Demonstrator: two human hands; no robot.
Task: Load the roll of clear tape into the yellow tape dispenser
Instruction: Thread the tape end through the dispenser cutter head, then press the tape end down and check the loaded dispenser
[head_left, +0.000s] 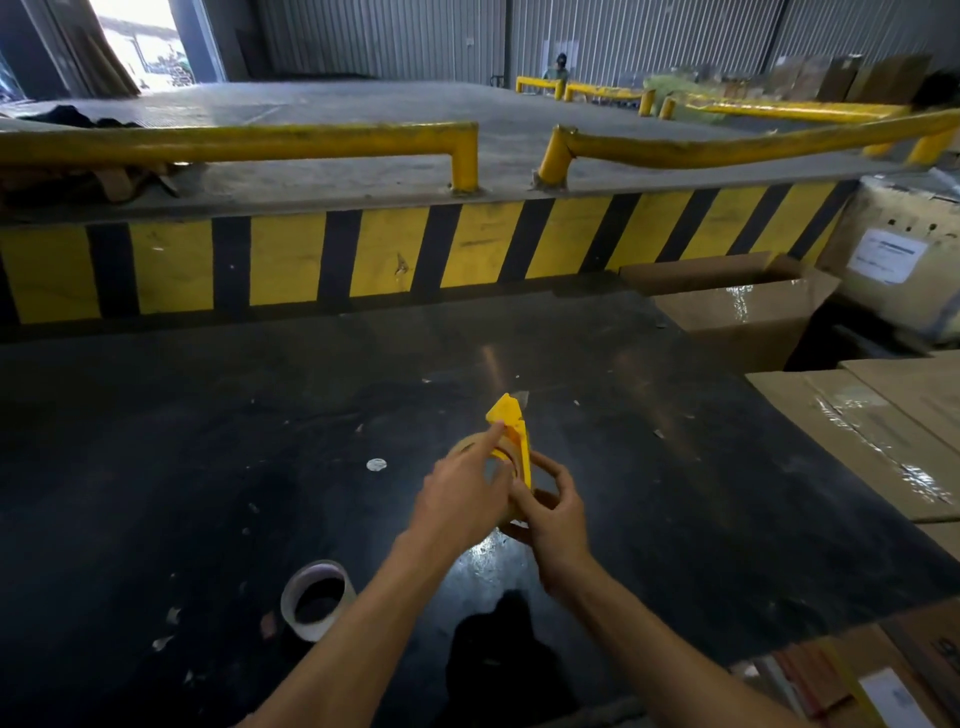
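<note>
Both bare hands are raised over the black table (208, 426), meeting just right of centre, with the yellow tape dispenser (511, 431) and the roll of clear tape (470, 448) held between them. The dispenser stands roughly upright, its pointed head rising above the fingers and angled away from the person; its flat yellow side plate runs down between the two hands. The right hand (553, 514) is closed round the lower part of the dispenser from the right side, fingers curled over its rounded edge and thumb tucked toward the plate. The left hand (462, 499) lies on the left side, covering most of the roll; its index finger is stretched out, the tip touching the dispenser just under the yellow head, while the other fingers are bent in against the roll. Only a pale arc of the roll shows past the left knuckles, lying against the dispenser's left face; whether it is fully seated on the hub cannot be judged, as the hand hides that area. Hands and dispenser appear to be held clear of the table surface. A second tape roll (318, 598) lies on the table near the person, left of the left forearm and well apart from the dispenser. Cardboard boxes (748, 317) stand along the table's right edge. A yellow-and-black striped wall (363, 254) runs behind the table.
</note>
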